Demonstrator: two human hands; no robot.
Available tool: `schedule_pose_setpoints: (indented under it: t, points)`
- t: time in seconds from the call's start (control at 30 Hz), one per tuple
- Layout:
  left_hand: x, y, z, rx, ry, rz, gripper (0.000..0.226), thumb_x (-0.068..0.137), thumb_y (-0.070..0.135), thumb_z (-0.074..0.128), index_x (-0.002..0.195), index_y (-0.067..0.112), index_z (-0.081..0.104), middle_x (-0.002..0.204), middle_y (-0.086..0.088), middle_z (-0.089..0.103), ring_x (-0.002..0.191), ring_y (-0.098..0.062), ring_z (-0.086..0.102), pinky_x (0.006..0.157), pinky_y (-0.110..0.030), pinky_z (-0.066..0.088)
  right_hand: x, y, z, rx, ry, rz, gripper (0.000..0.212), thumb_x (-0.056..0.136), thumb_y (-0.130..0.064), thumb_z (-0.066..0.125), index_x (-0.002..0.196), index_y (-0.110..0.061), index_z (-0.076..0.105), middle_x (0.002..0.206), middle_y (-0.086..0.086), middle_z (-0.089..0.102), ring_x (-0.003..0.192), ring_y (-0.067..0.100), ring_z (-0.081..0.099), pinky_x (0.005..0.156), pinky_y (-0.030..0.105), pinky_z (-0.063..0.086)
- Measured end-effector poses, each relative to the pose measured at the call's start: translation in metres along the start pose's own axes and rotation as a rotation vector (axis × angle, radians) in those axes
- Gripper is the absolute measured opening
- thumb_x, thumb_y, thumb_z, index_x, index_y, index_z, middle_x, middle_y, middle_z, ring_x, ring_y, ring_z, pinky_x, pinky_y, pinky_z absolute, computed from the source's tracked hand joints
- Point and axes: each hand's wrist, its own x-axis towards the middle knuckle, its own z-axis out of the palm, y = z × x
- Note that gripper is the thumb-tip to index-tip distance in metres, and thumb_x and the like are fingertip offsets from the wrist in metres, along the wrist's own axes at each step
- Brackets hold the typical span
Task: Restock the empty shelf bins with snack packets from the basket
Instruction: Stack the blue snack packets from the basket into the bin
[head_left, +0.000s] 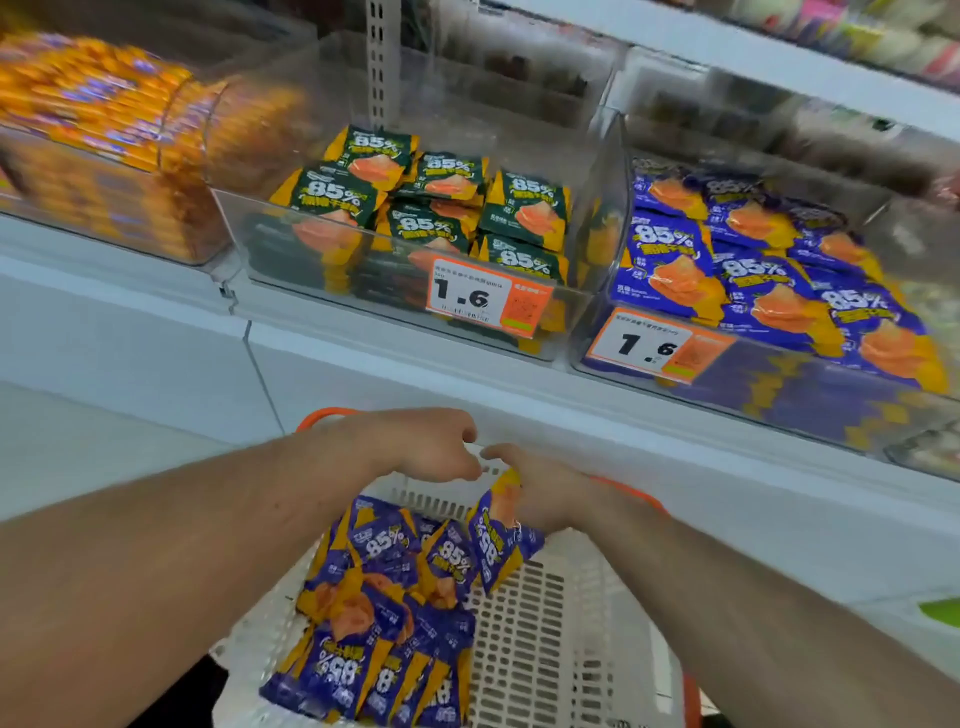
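one purple packet (497, 545) upside-down, long axis vertical

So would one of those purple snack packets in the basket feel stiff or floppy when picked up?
Probably floppy: the purple packet the right hand grips hangs bent. Likely light, since one hand lifts it. Its glossy film may be slippery.
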Motion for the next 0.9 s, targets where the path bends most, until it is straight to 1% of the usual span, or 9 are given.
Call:
schedule_pose_setpoints:
  t: [0.1,0.23,0.37,0.47,0.57,0.7,0.77,0.83,0.9]
  points:
    - [-0.009,0.010,0.000,-0.154,0.092,-0.048,0.075,0.094,0.044,0.058,0.152,0.013,0.022,0.156,-0.007,0.031,0.135,-0.024,0.040,0.104,-0.032,0.038,-0.039,-0.009,-0.043,0.074,0.064,-0.042,0.061,0.086,-0.004,0.055,0.140,-0.032,0.044,0.133,-0.001,0.050,0.095,0.019,0.061,0.071,0.030,0.054]
    - [-0.022,0.020,-0.001,-0.392,0.040,-0.111,0.078,0.090,0.057,0.057,0.148,0.015,0.029,0.147,-0.007,0.042,0.124,-0.025,0.050,0.093,-0.038,0.046,-0.088,-0.008,-0.081,0.358,0.167,-0.151,0.057,0.072,0.008,0.064,0.111,-0.033,0.062,0.104,0.005,0.062,0.076,0.010,0.058,0.061,0.027,0.047]
    - [-0.029,0.032,0.003,-0.849,0.025,0.066,0.020,0.096,0.023,0.061,0.115,0.017,0.058,0.111,-0.003,0.072,0.099,-0.020,0.068,0.088,-0.044,0.056,-0.115,-0.005,-0.102,0.587,0.241,-0.271,0.059,0.062,0.006,0.068,0.109,-0.029,0.064,0.100,0.013,0.068,0.085,0.018,0.062,0.073,0.039,0.048]
    - [-0.030,0.048,0.001,-1.039,0.174,0.171,0.028,0.091,0.006,0.065,0.116,0.015,0.057,0.104,-0.007,0.074,0.094,-0.023,0.072,0.081,-0.044,0.059,-0.130,-0.003,-0.113,0.695,0.348,-0.292,0.047,0.072,0.013,0.070,0.101,-0.023,0.064,0.093,0.012,0.068,0.086,0.029,0.065,0.083,0.058,0.050]
    - [-0.029,0.065,-0.009,-1.031,0.275,0.248,0.036,0.089,0.004,0.068,0.120,0.015,0.054,0.104,-0.007,0.073,0.091,-0.023,0.073,0.074,-0.040,0.059,-0.144,0.001,-0.123,0.611,0.482,-0.277,0.040,0.076,0.005,0.074,0.092,-0.031,0.067,0.107,0.006,0.066,0.096,0.042,0.064,0.080,0.063,0.050]
    - [-0.030,0.097,-0.033,-1.036,0.464,0.381,0.025,0.090,0.008,0.067,0.111,0.015,0.056,0.094,0.001,0.075,0.079,-0.011,0.072,0.073,-0.031,0.059,-0.160,0.006,-0.136,0.608,0.715,-0.339,0.030,0.082,0.001,0.072,0.089,-0.028,0.069,0.104,-0.002,0.069,0.099,0.026,0.066,0.086,0.047,0.056]
    - [-0.026,0.113,-0.044,-0.906,0.707,0.413,0.025,0.093,0.014,0.063,0.115,0.017,0.053,0.089,0.010,0.069,0.069,0.003,0.065,0.065,-0.019,0.054,-0.161,0.016,-0.145,0.724,0.910,-0.325,0.032,0.082,0.000,0.071,0.086,-0.031,0.071,0.103,-0.002,0.071,0.094,0.023,0.068,0.085,0.046,0.056]
    - [-0.015,0.122,-0.050,-0.625,1.002,0.435,0.036,0.091,0.018,0.062,0.125,0.016,0.053,0.098,0.008,0.062,0.082,-0.004,0.061,0.077,-0.028,0.053,-0.158,0.028,-0.154,0.875,1.129,-0.289,0.034,0.080,-0.001,0.068,0.085,-0.035,0.071,0.098,-0.003,0.070,0.084,0.018,0.065,0.080,0.051,0.057]
    - [-0.003,0.129,-0.048,-0.301,1.156,0.426,0.051,0.086,0.021,0.066,0.134,0.016,0.051,0.122,-0.002,0.055,0.111,-0.020,0.054,0.096,-0.040,0.046,-0.152,0.039,-0.163,0.958,1.279,-0.254,0.032,0.077,-0.008,0.066,0.087,-0.038,0.070,0.092,-0.002,0.069,0.076,0.019,0.059,0.076,0.051,0.055]
